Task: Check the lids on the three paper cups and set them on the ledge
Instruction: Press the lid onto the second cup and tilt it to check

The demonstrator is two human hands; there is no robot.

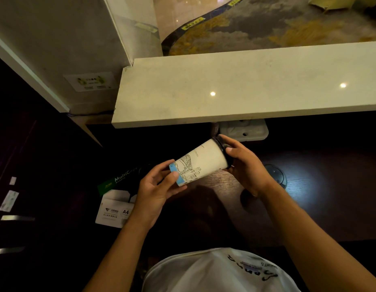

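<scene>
Nearest the camera, a white shirt [214, 272] fills six o'clock, both forearms reaching up from it. The left hand [159, 186] pinches the blue-banded base of a paper cup [200, 162], thumb over the rim of the base; the right hand [246, 165] curls round the dark lid [222, 145]. The cup lies tipped almost flat above the dark wooden surface [309, 197]. There's the risk: if that lid sits loose, any contents spill onto the wood, and a hard squeeze could buckle the wall. At nine o'clock, a box of A4 paper [117, 199]; at three, a round grommet [275, 173]. Past the lid sits a pale tray [246, 129], tucked beneath the ledge [225, 95], whose overhanging lip the cup must clear. No other cups are visible.
</scene>
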